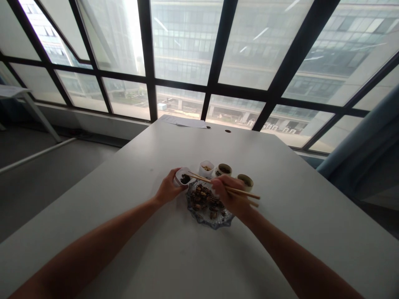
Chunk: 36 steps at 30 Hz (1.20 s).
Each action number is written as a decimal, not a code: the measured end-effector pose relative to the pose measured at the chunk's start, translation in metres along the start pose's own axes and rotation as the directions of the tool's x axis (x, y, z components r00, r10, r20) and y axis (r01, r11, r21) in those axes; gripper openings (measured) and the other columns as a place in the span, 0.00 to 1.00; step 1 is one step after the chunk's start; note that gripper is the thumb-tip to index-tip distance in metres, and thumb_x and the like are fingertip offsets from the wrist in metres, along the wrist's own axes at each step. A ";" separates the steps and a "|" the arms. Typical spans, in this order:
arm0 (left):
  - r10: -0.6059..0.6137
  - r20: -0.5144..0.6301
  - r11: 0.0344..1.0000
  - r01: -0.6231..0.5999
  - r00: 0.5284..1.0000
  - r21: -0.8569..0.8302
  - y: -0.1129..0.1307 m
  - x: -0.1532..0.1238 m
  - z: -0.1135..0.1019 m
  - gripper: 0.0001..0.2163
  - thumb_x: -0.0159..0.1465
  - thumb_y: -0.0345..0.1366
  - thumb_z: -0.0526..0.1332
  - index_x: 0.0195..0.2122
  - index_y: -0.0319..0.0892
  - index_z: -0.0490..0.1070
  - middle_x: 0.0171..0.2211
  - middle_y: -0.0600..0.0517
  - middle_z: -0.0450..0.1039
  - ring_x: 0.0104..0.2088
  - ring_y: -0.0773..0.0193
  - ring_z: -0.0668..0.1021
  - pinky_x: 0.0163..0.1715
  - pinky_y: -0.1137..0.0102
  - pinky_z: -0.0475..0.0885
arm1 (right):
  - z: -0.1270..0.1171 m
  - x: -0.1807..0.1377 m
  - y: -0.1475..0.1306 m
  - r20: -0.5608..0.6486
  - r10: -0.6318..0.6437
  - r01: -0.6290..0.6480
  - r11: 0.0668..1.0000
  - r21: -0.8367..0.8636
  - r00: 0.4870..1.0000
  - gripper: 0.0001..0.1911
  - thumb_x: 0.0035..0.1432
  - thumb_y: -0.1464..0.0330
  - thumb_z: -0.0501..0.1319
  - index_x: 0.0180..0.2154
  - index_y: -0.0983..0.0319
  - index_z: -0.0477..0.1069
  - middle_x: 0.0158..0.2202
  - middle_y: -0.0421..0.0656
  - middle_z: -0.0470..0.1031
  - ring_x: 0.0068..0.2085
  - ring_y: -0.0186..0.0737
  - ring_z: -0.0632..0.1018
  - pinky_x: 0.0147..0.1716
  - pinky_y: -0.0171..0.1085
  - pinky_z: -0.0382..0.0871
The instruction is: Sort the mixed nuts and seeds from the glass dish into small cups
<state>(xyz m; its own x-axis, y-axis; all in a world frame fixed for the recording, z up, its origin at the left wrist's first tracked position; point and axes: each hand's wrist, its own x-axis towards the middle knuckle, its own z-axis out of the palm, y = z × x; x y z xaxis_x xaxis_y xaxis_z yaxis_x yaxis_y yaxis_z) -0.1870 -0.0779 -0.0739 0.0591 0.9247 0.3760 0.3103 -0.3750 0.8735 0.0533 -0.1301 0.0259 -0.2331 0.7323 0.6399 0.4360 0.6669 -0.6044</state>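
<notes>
Wooden chopsticks (pixel 237 191) are gripped in the right hand (pixel 230 198), tips at the white cup (pixel 183 171) that the left hand (pixel 169 187) clasps beside the scalloped glass dish (pixel 215 223); whether the cup rests on the bench (pixel 140 249) is hard to tell.

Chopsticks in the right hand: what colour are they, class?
The chopsticks are light brown; head view.

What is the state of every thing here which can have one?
Left hand: holding left white bowl
Left white bowl: dark pieces inside
Right hand: closed around chopsticks
Chopsticks: tips at left white bowl
Other white bowl: upright, pale pieces inside
Glass dish: partly covered by brown pieces
Lettered cup: upright, contents unclear
Green cup: upright
Paper: lying flat
Upper-left window sash: open
</notes>
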 end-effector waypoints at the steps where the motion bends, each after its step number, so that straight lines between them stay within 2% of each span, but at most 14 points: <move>1: -0.009 -0.011 1.000 0.009 1.000 0.023 -0.001 0.000 0.000 0.32 0.53 0.44 0.71 0.57 0.42 0.65 0.51 0.45 0.76 0.51 0.54 0.78 0.54 0.60 0.71 | -0.007 -0.002 0.000 -0.052 0.049 -0.047 0.998 0.042 0.997 0.21 0.67 0.55 0.57 0.28 0.60 0.75 0.21 0.40 0.75 0.20 0.33 0.74 0.20 0.32 0.68; 4: -0.045 -0.052 0.994 0.050 0.998 0.093 -0.001 0.001 0.000 0.32 0.53 0.46 0.70 0.57 0.41 0.65 0.50 0.44 0.76 0.50 0.52 0.78 0.53 0.59 0.71 | -0.028 -0.012 0.002 -0.134 0.178 -0.159 0.977 0.144 0.975 0.27 0.67 0.50 0.54 0.26 0.61 0.74 0.16 0.40 0.72 0.15 0.32 0.70 0.14 0.31 0.64; 7: -0.071 -0.071 0.988 0.080 0.995 0.132 0.000 0.002 0.001 0.32 0.54 0.47 0.69 0.58 0.41 0.65 0.51 0.44 0.76 0.51 0.51 0.78 0.54 0.58 0.71 | -0.042 -0.024 0.004 -0.081 0.251 -0.241 0.964 0.116 0.965 0.27 0.65 0.49 0.57 0.23 0.61 0.74 0.15 0.41 0.72 0.14 0.33 0.70 0.12 0.31 0.63; 11: -0.113 -0.090 0.981 0.125 0.990 0.150 0.000 0.004 0.000 0.34 0.53 0.49 0.69 0.58 0.40 0.65 0.51 0.42 0.77 0.52 0.50 0.78 0.54 0.58 0.71 | -0.049 -0.037 0.003 0.026 0.227 -0.227 0.974 -0.003 0.974 0.24 0.65 0.53 0.60 0.22 0.61 0.73 0.16 0.41 0.73 0.16 0.33 0.72 0.15 0.32 0.65; 15: -0.112 -0.090 0.980 0.125 0.990 0.153 -0.003 0.006 -0.002 0.35 0.53 0.50 0.68 0.59 0.39 0.64 0.52 0.41 0.76 0.52 0.50 0.77 0.54 0.58 0.71 | -0.048 -0.043 0.005 0.097 0.204 -0.203 0.979 -0.022 0.974 0.24 0.65 0.55 0.59 0.21 0.61 0.73 0.16 0.41 0.73 0.17 0.33 0.73 0.17 0.32 0.66; 19: -0.125 -0.100 0.980 0.139 0.987 0.143 -0.005 0.010 -0.004 0.35 0.53 0.49 0.69 0.59 0.39 0.65 0.51 0.42 0.76 0.51 0.50 0.78 0.53 0.58 0.72 | -0.044 -0.047 0.015 0.104 0.290 -0.299 0.951 0.084 0.951 0.23 0.63 0.53 0.61 0.22 0.61 0.74 0.18 0.41 0.75 0.18 0.35 0.75 0.18 0.33 0.70; 22: -0.164 -0.105 0.976 0.176 0.981 0.124 -0.006 0.013 -0.006 0.35 0.52 0.48 0.71 0.59 0.40 0.65 0.52 0.41 0.76 0.51 0.50 0.79 0.53 0.58 0.72 | -0.044 -0.050 0.024 0.021 0.383 -0.378 0.899 0.220 0.924 0.24 0.60 0.49 0.63 0.24 0.62 0.75 0.18 0.42 0.75 0.17 0.35 0.74 0.16 0.33 0.69; 24: -0.210 -0.094 0.967 0.221 0.973 0.123 -0.005 0.017 -0.010 0.38 0.51 0.46 0.72 0.60 0.38 0.63 0.54 0.39 0.74 0.53 0.48 0.78 0.55 0.57 0.71 | -0.045 -0.050 0.031 -0.066 0.473 -0.425 0.837 0.343 0.878 0.26 0.56 0.46 0.65 0.25 0.62 0.75 0.17 0.42 0.74 0.15 0.34 0.72 0.13 0.32 0.66; 27: -0.223 -0.077 0.959 0.233 0.972 0.164 0.002 0.023 -0.018 0.45 0.48 0.45 0.74 0.64 0.35 0.58 0.61 0.33 0.67 0.61 0.44 0.72 0.61 0.54 0.66 | -0.048 -0.049 0.047 -0.142 0.655 -0.478 0.665 0.574 0.742 0.28 0.48 0.43 0.68 0.24 0.63 0.73 0.14 0.40 0.71 0.13 0.33 0.70 0.09 0.31 0.63; 29: -0.142 -0.077 0.959 0.157 0.987 0.238 0.012 0.028 -0.021 0.46 0.48 0.45 0.74 0.65 0.35 0.57 0.65 0.32 0.62 0.65 0.42 0.67 0.64 0.53 0.61 | -0.048 -0.049 0.058 -0.113 0.760 -0.504 0.527 0.684 0.641 0.29 0.46 0.43 0.70 0.23 0.62 0.71 0.13 0.38 0.69 0.13 0.31 0.68 0.08 0.30 0.62; 31: -0.021 -0.070 0.940 0.043 0.997 0.338 0.026 0.036 -0.019 0.41 0.52 0.46 0.71 0.65 0.37 0.59 0.65 0.35 0.62 0.66 0.43 0.65 0.66 0.51 0.58 | -0.047 -0.050 0.066 -0.077 0.800 -0.524 0.459 0.717 0.596 0.29 0.47 0.43 0.69 0.22 0.61 0.68 0.13 0.37 0.67 0.12 0.30 0.67 0.08 0.29 0.61; 33: 0.079 -0.026 0.901 -0.060 0.997 0.429 0.041 0.045 -0.010 0.35 0.57 0.46 0.67 0.64 0.40 0.61 0.64 0.38 0.65 0.65 0.45 0.66 0.66 0.51 0.57 | -0.046 -0.053 0.069 -0.105 0.774 -0.509 0.505 0.697 0.625 0.29 0.49 0.42 0.67 0.22 0.61 0.68 0.13 0.37 0.67 0.12 0.31 0.67 0.07 0.30 0.61; 36: 0.121 0.109 0.839 -0.160 0.987 0.521 0.060 0.062 0.016 0.32 0.60 0.47 0.65 0.63 0.40 0.62 0.61 0.39 0.69 0.63 0.45 0.69 0.64 0.51 0.58 | -0.048 -0.062 0.063 -0.269 0.606 -0.402 0.737 0.543 0.749 0.29 0.54 0.42 0.64 0.24 0.62 0.72 0.14 0.39 0.71 0.13 0.34 0.70 0.10 0.32 0.65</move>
<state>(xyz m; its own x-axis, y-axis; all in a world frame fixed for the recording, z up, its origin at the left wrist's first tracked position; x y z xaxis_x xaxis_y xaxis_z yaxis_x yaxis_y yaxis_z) -0.1494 -0.0422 -0.0033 0.1993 0.8742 0.4429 0.7449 -0.4288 0.5112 0.1369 -0.1402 -0.0283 0.3231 0.9153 0.2406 -0.0571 0.2726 -0.9604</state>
